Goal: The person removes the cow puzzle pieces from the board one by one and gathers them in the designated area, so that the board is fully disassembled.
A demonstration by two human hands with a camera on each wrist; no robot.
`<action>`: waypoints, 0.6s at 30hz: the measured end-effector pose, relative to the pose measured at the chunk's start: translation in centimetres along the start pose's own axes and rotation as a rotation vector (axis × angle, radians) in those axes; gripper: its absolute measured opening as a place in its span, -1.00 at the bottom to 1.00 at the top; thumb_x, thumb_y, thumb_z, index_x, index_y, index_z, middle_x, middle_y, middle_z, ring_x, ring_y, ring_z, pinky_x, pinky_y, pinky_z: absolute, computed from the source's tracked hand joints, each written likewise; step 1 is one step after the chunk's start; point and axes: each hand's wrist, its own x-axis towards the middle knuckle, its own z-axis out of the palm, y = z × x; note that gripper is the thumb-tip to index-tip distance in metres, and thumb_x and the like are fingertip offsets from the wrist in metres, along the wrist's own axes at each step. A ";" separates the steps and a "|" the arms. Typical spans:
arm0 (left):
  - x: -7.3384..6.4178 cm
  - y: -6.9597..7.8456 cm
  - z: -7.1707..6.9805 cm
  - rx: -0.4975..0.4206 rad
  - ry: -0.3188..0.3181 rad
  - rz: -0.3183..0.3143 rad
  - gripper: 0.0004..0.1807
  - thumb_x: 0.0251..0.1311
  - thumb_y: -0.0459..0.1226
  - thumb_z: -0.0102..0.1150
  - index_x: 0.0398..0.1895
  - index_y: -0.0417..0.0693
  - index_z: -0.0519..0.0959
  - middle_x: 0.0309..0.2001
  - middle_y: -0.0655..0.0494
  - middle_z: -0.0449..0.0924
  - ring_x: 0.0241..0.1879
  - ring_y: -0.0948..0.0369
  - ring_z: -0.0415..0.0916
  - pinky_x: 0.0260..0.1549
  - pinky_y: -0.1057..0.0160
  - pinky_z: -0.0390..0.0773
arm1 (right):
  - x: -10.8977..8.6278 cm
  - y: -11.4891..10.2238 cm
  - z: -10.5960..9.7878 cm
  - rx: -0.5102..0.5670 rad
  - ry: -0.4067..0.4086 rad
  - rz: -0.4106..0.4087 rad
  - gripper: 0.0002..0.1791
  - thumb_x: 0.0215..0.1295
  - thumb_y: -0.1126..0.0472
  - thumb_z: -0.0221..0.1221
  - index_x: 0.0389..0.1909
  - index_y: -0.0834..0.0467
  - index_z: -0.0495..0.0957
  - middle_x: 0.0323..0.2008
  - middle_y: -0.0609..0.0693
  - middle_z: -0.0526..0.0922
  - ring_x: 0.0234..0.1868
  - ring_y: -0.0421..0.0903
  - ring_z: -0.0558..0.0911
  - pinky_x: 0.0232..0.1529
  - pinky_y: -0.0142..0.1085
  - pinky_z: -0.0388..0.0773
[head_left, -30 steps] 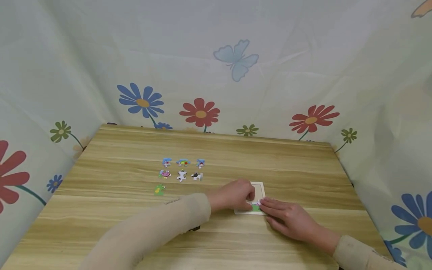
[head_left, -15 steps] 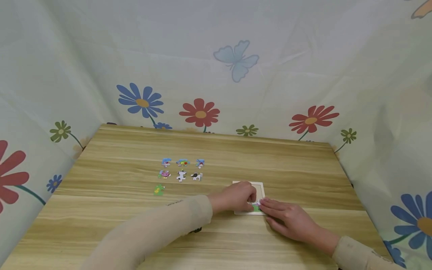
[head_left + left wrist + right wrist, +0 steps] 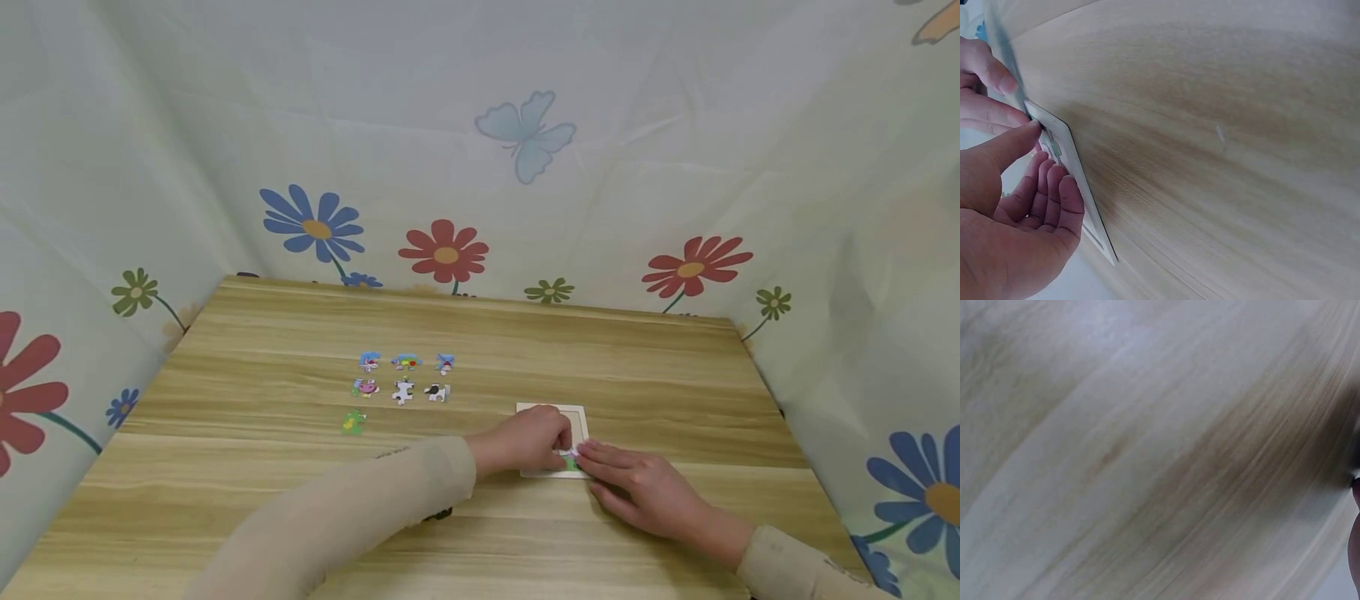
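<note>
A small white puzzle tray point(image 3: 579, 409) lies flat right of the table's middle, with green and white puzzle pieces point(image 3: 572, 463) along its near side. My left hand point(image 3: 525, 439) reaches over the tray, fingers curled and thumb extended, pinching a puzzle piece point(image 3: 1054, 148) low in it; the hand hides much of that piece. From the right, my right hand point(image 3: 647, 487) lays fairly straight fingers on the tray's near right corner, fingertips touching the pieces. The right wrist view shows mostly tabletop, with a sliver of skin at its right edge.
Several loose puzzle pieces point(image 3: 403, 391) lie in rows left of the tray, among them a green one point(image 3: 353, 422) nearest me. The wooden table point(image 3: 637, 375) ends at a flowered cloth point(image 3: 525, 208) behind and at both sides.
My left hand has shifted very slightly right and toward me over the tray. The right hand stays almost still, and the loose pieces keep their places.
</note>
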 end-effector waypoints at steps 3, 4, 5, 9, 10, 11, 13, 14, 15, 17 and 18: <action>0.0 0.0 0.0 -0.003 -0.006 -0.008 -0.84 0.20 -0.24 0.55 -0.27 -0.02 0.71 -0.39 0.30 0.51 -0.28 0.36 0.40 -0.18 0.41 0.44 | 0.0 0.0 0.0 -0.006 0.003 -0.001 -0.49 0.28 0.17 0.46 0.25 0.16 0.71 0.28 0.05 0.70 0.27 -0.03 0.70 0.08 -0.08 0.71; 0.1 0.0 0.0 -0.010 -0.009 -0.012 -0.84 0.21 -0.24 0.55 -0.27 -0.02 0.71 -0.39 0.29 0.51 -0.28 0.36 0.41 -0.17 0.40 0.44 | 0.0 0.0 0.1 -0.008 0.006 -0.004 -0.49 0.27 0.18 0.47 0.25 0.16 0.71 0.28 0.05 0.70 0.26 -0.02 0.70 0.08 -0.08 0.71; 0.1 0.0 0.0 -0.013 -0.012 -0.017 -0.84 0.21 -0.23 0.55 -0.27 -0.02 0.71 -0.39 0.29 0.51 -0.27 0.36 0.41 -0.16 0.40 0.45 | 0.0 0.0 0.1 -0.010 0.007 -0.004 -0.48 0.25 0.19 0.47 0.25 0.16 0.71 0.28 0.05 0.70 0.26 -0.02 0.71 0.08 -0.08 0.71; 0.1 0.1 0.0 -0.024 -0.019 -0.039 -0.83 0.22 -0.22 0.55 -0.26 -0.02 0.71 -0.38 0.30 0.50 -0.26 0.35 0.41 -0.14 0.39 0.46 | 0.0 0.0 0.2 -0.015 0.009 -0.007 -0.47 0.24 0.20 0.48 0.25 0.15 0.72 0.27 0.05 0.70 0.25 -0.02 0.71 0.07 -0.09 0.72; 0.0 0.1 0.0 -0.026 -0.017 -0.043 -0.83 0.22 -0.22 0.55 -0.26 -0.02 0.71 -0.37 0.30 0.50 -0.25 0.35 0.41 -0.14 0.38 0.46 | 0.0 0.0 0.2 -0.015 0.007 -0.006 -0.47 0.24 0.19 0.48 0.25 0.15 0.72 0.28 0.04 0.70 0.25 -0.02 0.71 0.07 -0.10 0.71; 0.0 0.1 0.1 -0.024 -0.016 -0.047 -0.83 0.22 -0.21 0.55 -0.26 -0.02 0.70 -0.37 0.29 0.50 -0.25 0.35 0.41 -0.13 0.38 0.46 | 0.0 0.0 0.2 -0.016 0.007 -0.006 -0.47 0.24 0.19 0.48 0.25 0.15 0.72 0.28 0.04 0.70 0.25 -0.03 0.71 0.07 -0.10 0.71; -0.1 0.2 0.1 -0.006 -0.009 -0.053 -0.82 0.22 -0.21 0.55 -0.27 -0.02 0.69 -0.36 0.29 0.49 -0.24 0.34 0.41 -0.13 0.38 0.47 | 0.0 0.0 0.3 -0.016 0.008 -0.010 -0.48 0.25 0.19 0.47 0.26 0.15 0.71 0.28 0.05 0.70 0.25 -0.02 0.71 0.07 -0.09 0.71; -0.2 0.2 0.0 0.007 -0.005 -0.054 -0.81 0.22 -0.20 0.55 -0.28 -0.02 0.68 -0.36 0.28 0.49 -0.24 0.33 0.41 -0.13 0.37 0.47 | 0.0 0.1 0.3 -0.018 0.008 -0.011 -0.48 0.26 0.19 0.47 0.26 0.15 0.71 0.28 0.05 0.70 0.25 -0.02 0.71 0.07 -0.09 0.72; -0.3 0.3 0.0 0.020 0.002 -0.054 -0.80 0.21 -0.20 0.55 -0.29 -0.02 0.67 -0.35 0.27 0.49 -0.24 0.33 0.42 -0.13 0.37 0.48 | 0.0 0.1 0.3 -0.018 0.009 -0.014 -0.48 0.26 0.19 0.47 0.26 0.15 0.71 0.28 0.05 0.70 0.25 -0.01 0.72 0.06 -0.09 0.72; -0.5 0.4 -0.1 0.054 0.014 -0.056 -0.78 0.21 -0.18 0.55 -0.31 -0.02 0.64 -0.35 0.25 0.48 -0.24 0.31 0.42 -0.15 0.34 0.48 | 0.0 0.1 0.4 -0.017 0.011 -0.017 -0.48 0.26 0.19 0.47 0.25 0.16 0.71 0.27 0.06 0.70 0.24 0.00 0.72 0.06 -0.08 0.72; -0.5 0.5 -0.2 0.071 0.020 -0.058 -0.76 0.20 -0.18 0.55 -0.33 -0.02 0.61 -0.35 0.25 0.47 -0.25 0.30 0.42 -0.16 0.34 0.49 | 0.0 0.1 0.4 -0.016 0.009 -0.015 -0.48 0.26 0.19 0.47 0.25 0.16 0.71 0.28 0.06 0.70 0.25 -0.01 0.72 0.07 -0.09 0.71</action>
